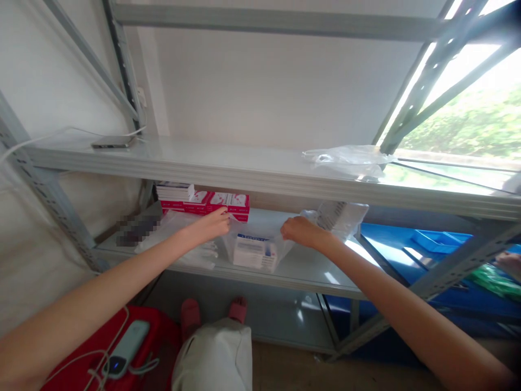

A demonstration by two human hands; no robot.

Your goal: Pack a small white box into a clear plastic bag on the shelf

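A clear plastic bag (257, 248) with white-and-blue boxes inside sits on the lower grey shelf (309, 271). My left hand (214, 221) pinches the bag's left top edge. My right hand (300, 231) grips its right top edge. Both arms reach in under the upper shelf (228, 168). Red-and-white boxes (215, 203) lie in a stack just behind my left hand, with a white box stack (175, 190) beside them.
More clear bags (341, 216) lie to the right of my right hand; another bag (345, 158) rests on the upper shelf. A phone (112, 143) with a cable lies at upper left. A blue bin (435, 244) stands at right. A red stool with a power bank (126, 347) is at lower left.
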